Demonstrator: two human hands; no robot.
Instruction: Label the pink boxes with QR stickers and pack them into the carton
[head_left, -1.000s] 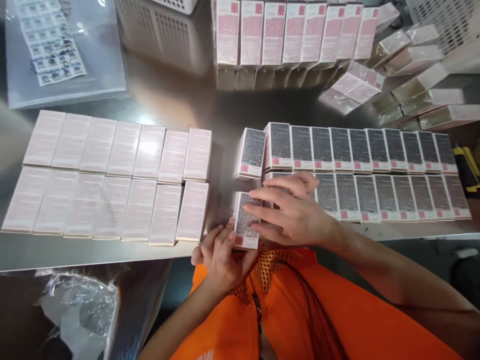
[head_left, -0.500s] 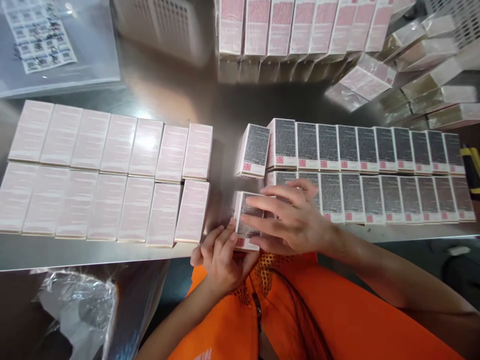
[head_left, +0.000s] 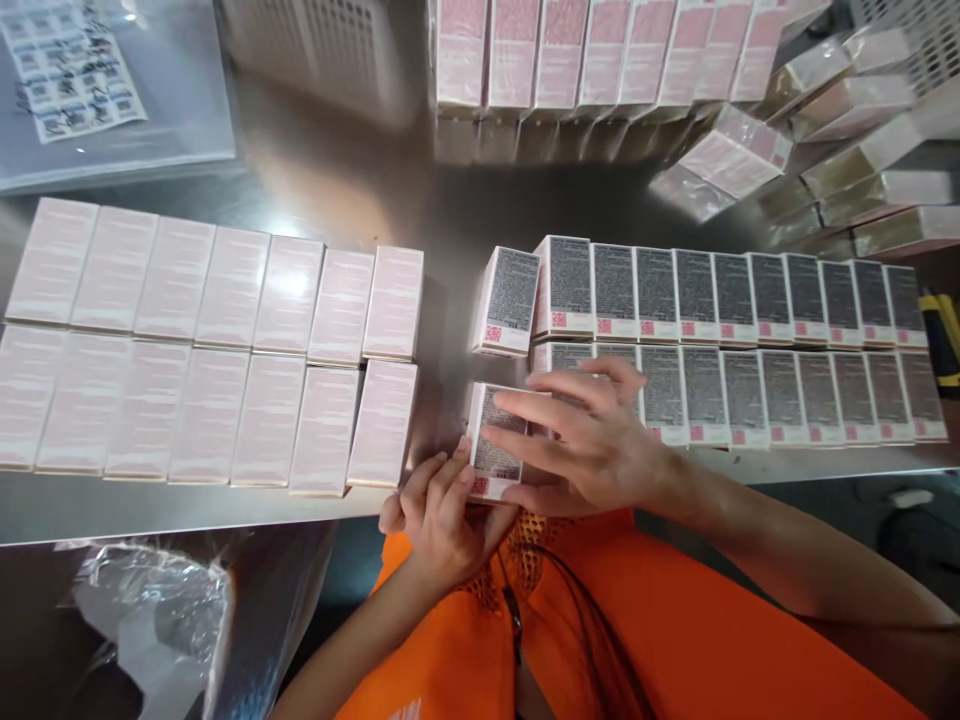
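Note:
A small pink-and-white box (head_left: pixel 491 440), its dark printed label facing up, lies at the near edge of the steel table (head_left: pixel 450 215). My left hand (head_left: pixel 439 515) grips its near left corner from below the edge. My right hand (head_left: pixel 589 440) rests flat over its right side, fingers spread across the label. Another single box (head_left: pixel 508 300) stands just behind it. Two rows of label-up boxes (head_left: pixel 750 350) stretch to the right, touching my right hand's fingertips.
Two rows of pale face-up boxes (head_left: pixel 210 350) fill the left of the table. Upright pink boxes (head_left: pixel 592 55) line the back, with loose wrapped boxes (head_left: pixel 825 150) at the back right. A sticker sheet in a plastic bag (head_left: pixel 67 65) lies back left; crumpled plastic (head_left: pixel 157 610) hangs below the edge.
My right hand's fingers have slid slightly along the box's label while my left hand keeps its grip; the view has shifted a little to the left.

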